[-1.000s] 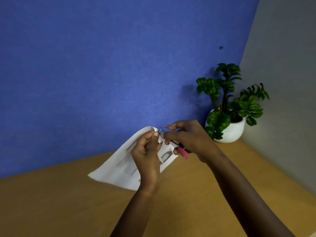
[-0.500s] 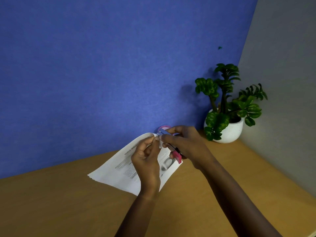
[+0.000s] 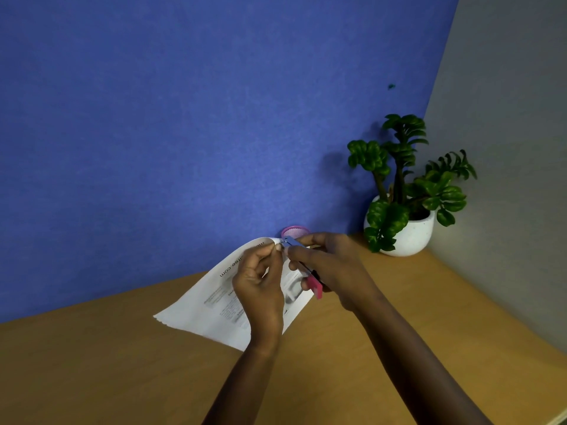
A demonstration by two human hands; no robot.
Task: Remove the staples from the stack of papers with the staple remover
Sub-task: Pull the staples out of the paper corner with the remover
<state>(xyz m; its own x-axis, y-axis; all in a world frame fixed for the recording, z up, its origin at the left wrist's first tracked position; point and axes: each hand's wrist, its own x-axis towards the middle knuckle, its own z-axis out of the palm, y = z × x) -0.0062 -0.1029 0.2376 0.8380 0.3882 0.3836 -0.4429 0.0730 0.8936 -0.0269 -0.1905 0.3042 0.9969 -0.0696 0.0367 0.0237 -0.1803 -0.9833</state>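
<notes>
From my feed I see the left hand raised over the table, its grip pinching the top corner of the stack of papers between thumb and fingertips. That corner lifts and curls while the lower edge lies on the wood. The right hand has its grip closed round the staple remover, pink handle end toward me, metal tip against the pinched corner. Any staple there is too small for me to make out. A pink mesh cup stands behind the hands by the blue wall, and a potted plant stands to the right.
</notes>
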